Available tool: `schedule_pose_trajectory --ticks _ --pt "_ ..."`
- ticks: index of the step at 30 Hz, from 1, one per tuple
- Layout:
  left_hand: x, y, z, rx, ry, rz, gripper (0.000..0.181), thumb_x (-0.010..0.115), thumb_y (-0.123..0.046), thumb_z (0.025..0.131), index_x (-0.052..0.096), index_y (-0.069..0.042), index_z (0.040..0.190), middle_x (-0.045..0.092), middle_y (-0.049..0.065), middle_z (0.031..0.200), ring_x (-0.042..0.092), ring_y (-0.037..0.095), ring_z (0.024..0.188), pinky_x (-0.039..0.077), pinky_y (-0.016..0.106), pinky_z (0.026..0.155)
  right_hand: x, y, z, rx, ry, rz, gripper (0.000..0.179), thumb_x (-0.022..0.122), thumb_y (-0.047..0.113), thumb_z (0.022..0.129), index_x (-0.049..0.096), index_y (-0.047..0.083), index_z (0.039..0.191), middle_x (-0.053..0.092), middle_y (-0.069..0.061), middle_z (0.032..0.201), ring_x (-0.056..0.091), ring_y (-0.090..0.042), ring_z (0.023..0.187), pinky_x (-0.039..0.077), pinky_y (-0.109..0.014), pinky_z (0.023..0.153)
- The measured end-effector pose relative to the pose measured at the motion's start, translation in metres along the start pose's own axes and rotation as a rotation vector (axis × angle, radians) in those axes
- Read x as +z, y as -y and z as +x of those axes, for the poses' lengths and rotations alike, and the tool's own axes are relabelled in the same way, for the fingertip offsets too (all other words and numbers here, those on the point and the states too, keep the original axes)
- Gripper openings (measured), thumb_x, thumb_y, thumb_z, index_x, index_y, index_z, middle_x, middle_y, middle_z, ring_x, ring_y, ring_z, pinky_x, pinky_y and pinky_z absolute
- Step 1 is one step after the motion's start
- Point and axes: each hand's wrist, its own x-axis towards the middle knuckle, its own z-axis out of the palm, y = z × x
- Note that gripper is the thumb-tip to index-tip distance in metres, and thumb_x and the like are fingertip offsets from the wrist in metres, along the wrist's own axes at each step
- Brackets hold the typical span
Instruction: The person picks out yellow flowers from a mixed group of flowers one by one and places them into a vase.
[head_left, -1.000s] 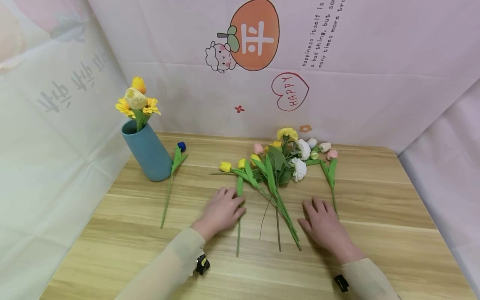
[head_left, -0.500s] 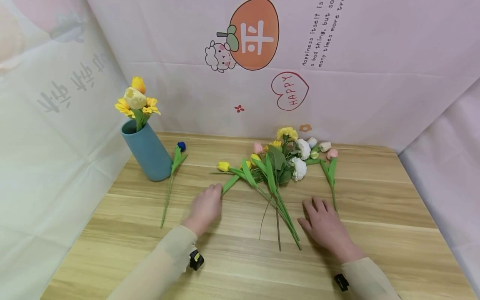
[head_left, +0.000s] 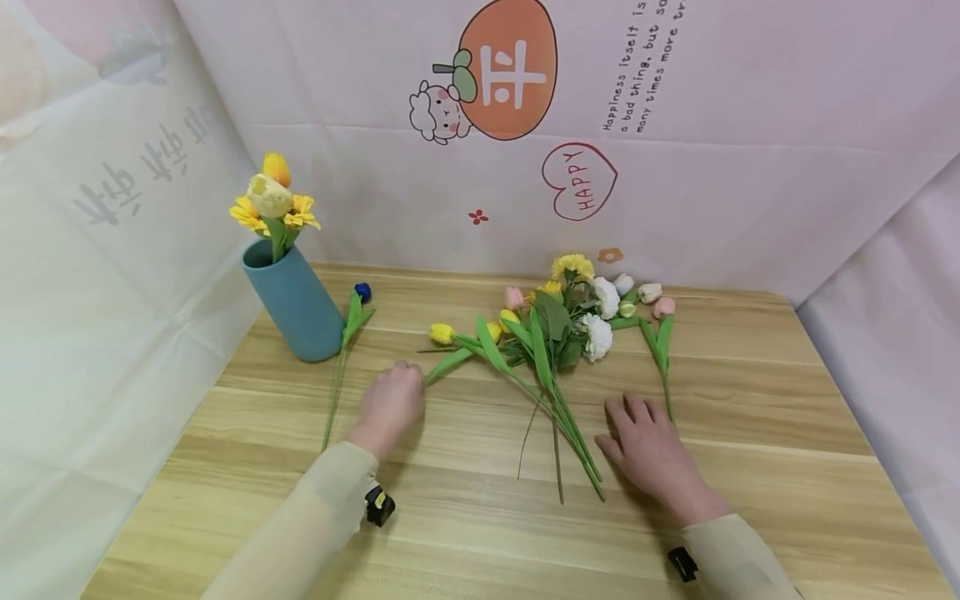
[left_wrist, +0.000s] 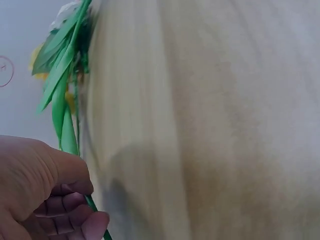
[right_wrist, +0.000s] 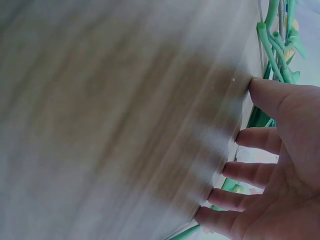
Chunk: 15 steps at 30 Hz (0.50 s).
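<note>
My left hand point(head_left: 392, 406) pinches a yellow tulip point(head_left: 493, 331) by its green stem, left of the flower pile. In the left wrist view the thumb and curled fingers close round the stem point(left_wrist: 91, 202), and a long leaf point(left_wrist: 69, 132) runs up from them. The tulip's head lies among the other blooms. My right hand point(head_left: 651, 450) rests on the table with spread fingers, fingertips point(right_wrist: 205, 214) on the wood. It sits between the bundle of green stems point(head_left: 573, 433) and a pink tulip point(head_left: 663, 308).
A tilted blue vase point(head_left: 294, 304) at the left bears yellow and cream flowers point(head_left: 270, 196). A blue tulip point(head_left: 363, 292) lies beside it. White carnations point(head_left: 598, 337), a yellow carnation point(head_left: 573, 267) and several tulips are piled at the table's back, before a printed cloth point(head_left: 360, 150).
My left hand has taken hold of the yellow tulip's stem and moved left, swinging the stem and leaf aslant. A neighbouring yellow tulip has shifted slightly left. The right hand stays put.
</note>
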Motion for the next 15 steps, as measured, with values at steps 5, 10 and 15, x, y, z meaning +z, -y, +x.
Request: schedule_pose_trajectory --ticks 5,10,15 --pt "-0.016 0.007 0.003 -0.010 -0.053 -0.064 0.005 0.067 0.003 0.087 0.068 0.002 0.091 0.063 0.013 0.082 0.059 0.022 0.060 0.051 0.034 0.047 0.001 -0.001 0.000 0.003 -0.002 0.004 0.054 0.070 0.030 0.097 0.055 -0.002 0.139 0.049 -0.034 0.139 0.046 -0.058 0.126 0.040 -0.070 0.102" --pt "-0.031 0.012 0.004 0.004 -0.177 -0.074 0.005 0.064 0.004 0.086 0.067 0.001 0.087 0.063 0.013 0.080 0.059 0.024 0.057 0.050 0.037 0.045 0.001 -0.001 0.001 0.010 0.002 0.011 0.054 0.069 0.030 0.098 0.055 -0.002 0.139 0.049 -0.034 0.140 0.045 -0.058 0.127 0.040 -0.070 0.102" --pt "-0.040 0.014 0.005 0.005 -0.284 -0.098 0.006 0.069 0.000 0.087 0.071 0.001 0.093 0.068 0.014 0.086 0.066 0.030 0.062 0.056 0.043 0.051 0.000 -0.001 0.001 0.015 0.007 0.017 0.054 0.069 0.031 0.098 0.056 -0.001 0.139 0.050 -0.034 0.140 0.045 -0.059 0.126 0.040 -0.070 0.102"
